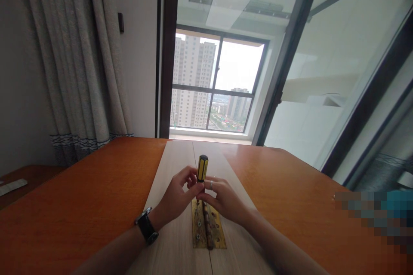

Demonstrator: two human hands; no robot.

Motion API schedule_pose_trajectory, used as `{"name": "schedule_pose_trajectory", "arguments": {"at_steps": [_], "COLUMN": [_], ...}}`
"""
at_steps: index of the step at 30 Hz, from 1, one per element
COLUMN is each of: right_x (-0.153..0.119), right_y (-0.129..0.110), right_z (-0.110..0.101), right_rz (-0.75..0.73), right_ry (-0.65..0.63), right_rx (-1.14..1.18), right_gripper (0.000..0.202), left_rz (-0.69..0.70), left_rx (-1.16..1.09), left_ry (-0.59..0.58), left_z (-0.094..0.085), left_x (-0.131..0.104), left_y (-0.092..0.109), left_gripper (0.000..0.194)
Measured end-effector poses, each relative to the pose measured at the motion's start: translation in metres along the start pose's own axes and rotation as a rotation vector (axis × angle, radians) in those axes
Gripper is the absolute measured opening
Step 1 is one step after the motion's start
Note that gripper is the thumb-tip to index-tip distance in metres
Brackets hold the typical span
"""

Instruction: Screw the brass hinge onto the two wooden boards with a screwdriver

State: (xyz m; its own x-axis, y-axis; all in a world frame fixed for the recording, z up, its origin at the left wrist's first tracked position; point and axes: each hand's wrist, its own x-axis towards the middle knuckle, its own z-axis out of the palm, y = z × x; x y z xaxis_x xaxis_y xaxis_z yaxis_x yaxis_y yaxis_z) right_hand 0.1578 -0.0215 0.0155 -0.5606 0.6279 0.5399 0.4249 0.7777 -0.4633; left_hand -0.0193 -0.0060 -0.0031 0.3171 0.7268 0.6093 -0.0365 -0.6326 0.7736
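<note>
A screwdriver [202, 168] with a yellow and black handle stands nearly upright over the far end of a brass hinge [209, 230]. My left hand [179, 193], with a black watch on its wrist, closes thumb and fingers around the lower handle. From the other side my right hand [224, 197], wearing a ring, also has its fingers closed at the handle's base. Fingers hide the screwdriver's tip. The hinge lies flat across the seam of two pale wooden boards [161, 223]. Screws sit in its left leaf; holes show in the right leaf.
The boards lie on an orange-brown wooden table [129, 176]. Beyond its far edge are a grey curtain [80, 60] and a dark-framed glass door [290, 51]. A pale strip [13, 187] lies on a lower surface at left. A blurred patch covers the right edge.
</note>
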Motion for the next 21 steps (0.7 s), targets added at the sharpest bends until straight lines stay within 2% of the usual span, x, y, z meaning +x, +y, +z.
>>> {"name": "schedule_pose_trajectory", "arguments": {"at_steps": [9, 21], "right_x": [0.0000, 0.0011], "right_y": [-0.0023, -0.0054], "right_z": [-0.0001, 0.0008], "right_rz": [-0.058, -0.026], "right_ry": [-0.018, -0.042], "right_rx": [-0.033, -0.043], "right_gripper": [0.013, 0.010], "left_rz": [0.022, -0.015], "left_rx": [0.024, -0.018], "left_ry": [-0.035, 0.003], "left_z": [-0.0022, -0.0012], "left_x": [0.0004, -0.0003], "left_y": [0.0015, -0.0050], "left_gripper": [0.018, 0.019]}}
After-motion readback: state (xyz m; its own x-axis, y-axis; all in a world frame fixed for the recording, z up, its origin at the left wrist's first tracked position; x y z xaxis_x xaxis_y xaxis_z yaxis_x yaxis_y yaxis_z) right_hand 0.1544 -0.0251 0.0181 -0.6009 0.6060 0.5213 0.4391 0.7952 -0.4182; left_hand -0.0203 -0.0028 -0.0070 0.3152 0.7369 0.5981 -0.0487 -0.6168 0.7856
